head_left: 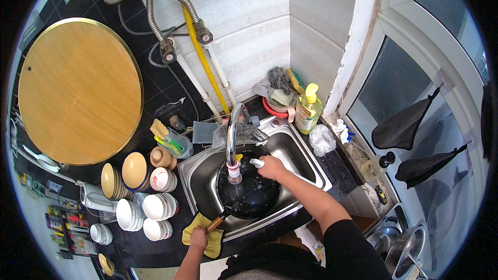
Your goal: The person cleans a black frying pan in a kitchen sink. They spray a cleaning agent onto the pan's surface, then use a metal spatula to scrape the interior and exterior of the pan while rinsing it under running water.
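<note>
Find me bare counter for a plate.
Black counter in front of the white bowls, left of the yellow cloth; narrower strip right of the sink, nearer than the plastic bag. Crowded: bowl stacks left of the sink, back corner around the soap bottle.

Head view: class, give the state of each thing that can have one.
Black pan, wet and speckled
Left hand, gripping wooden handle
Right hand, holding white object
Faucet, flow unclear
Yellow cloth, spread out
White bowls, stacked
Soap bottle, upright
Black cloths, hanging
Plastic bag, crumpled
</note>
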Motion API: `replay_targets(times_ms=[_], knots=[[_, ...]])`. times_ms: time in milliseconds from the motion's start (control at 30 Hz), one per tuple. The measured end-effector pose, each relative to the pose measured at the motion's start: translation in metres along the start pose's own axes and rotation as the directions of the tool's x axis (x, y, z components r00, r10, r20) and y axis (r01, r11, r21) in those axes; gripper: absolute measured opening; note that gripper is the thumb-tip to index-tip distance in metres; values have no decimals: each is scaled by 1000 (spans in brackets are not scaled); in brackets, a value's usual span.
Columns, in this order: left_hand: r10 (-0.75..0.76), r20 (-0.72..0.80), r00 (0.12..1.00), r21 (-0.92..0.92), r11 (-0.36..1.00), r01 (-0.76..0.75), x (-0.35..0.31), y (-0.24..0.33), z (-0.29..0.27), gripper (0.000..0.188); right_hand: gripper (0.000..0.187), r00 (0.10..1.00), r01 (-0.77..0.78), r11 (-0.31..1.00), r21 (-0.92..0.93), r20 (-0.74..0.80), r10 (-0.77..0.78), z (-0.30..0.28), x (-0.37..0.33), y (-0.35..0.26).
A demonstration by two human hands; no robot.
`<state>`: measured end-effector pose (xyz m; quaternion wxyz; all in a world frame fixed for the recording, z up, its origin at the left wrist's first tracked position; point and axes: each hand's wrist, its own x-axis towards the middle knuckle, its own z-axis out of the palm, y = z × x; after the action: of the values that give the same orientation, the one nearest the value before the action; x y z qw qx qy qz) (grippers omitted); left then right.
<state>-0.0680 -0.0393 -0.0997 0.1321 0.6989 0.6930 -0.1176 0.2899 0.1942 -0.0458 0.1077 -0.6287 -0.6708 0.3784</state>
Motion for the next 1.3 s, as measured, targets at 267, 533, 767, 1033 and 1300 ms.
replay_targets(times_ms=[267, 533, 767, 1033, 1300], knots=[[16, 22, 1000, -35, 999, -15, -1, 1, -5, 17, 35, 996, -86, 996, 14, -38, 87, -15, -23, 12], [-35, 27, 999, -71, 997, 37, -3, 10, -17, 16, 48, 988, -129, 989, 69, -77, 134, -21, -26, 25], [-17, -21, 1000, 4, 1000, 17, -1, 2, -2, 10, 27, 987, 16, 997, 82, -162, -2, -13, -24, 10], [-5, -27, 1000, -20, 1000, 5, -2, 2, -1, 9, 40, 996, 14, 999, 31, -93, -11, -2, -1, -4], [-3, -16, 1000, -48, 999, 2, 0, 1, -2, 13, 28, 989, -18, 1000, 26, -144, 21, 2, 14, -4]])
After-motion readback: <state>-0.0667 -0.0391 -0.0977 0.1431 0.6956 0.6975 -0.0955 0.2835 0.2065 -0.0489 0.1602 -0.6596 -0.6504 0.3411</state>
